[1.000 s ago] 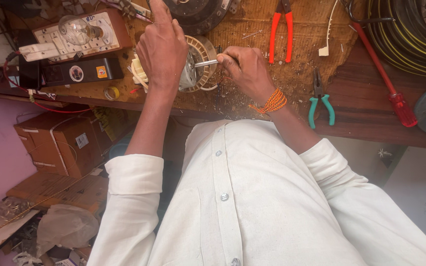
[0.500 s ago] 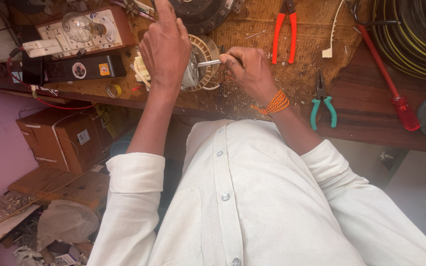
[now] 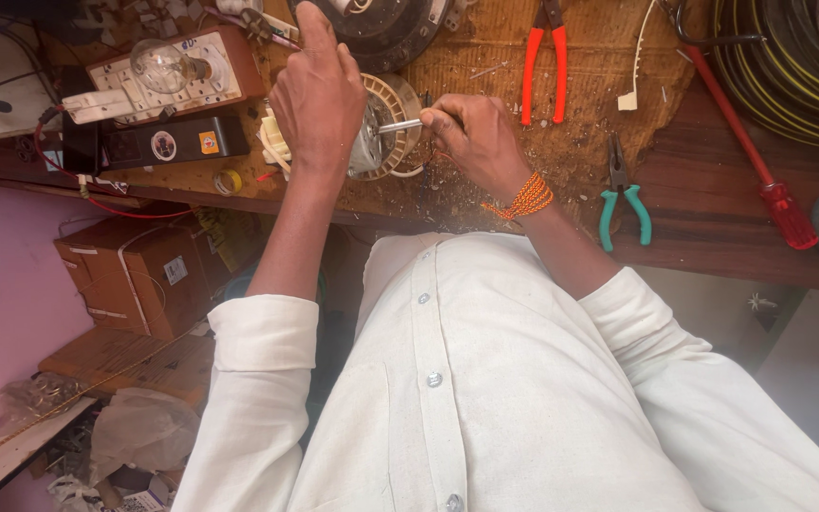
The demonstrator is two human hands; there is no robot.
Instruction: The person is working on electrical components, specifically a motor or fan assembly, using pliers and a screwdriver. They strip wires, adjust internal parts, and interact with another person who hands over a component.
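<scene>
While steadying: right grip (image 3: 471, 133), metal tool (image 3: 400, 124)

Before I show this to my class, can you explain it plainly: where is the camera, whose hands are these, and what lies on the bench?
The camera sits on the person's head and looks down past a white shirt to a wooden workbench. Both hands are their own. The left hand steadies a small round motor part. The right hand, with orange thread at the wrist, holds a thin metal tool against it. Around them lie orange-handled pliers, small green-handled pliers, a red screwdriver, a switchboard with a bulb and coiled cable.
</scene>
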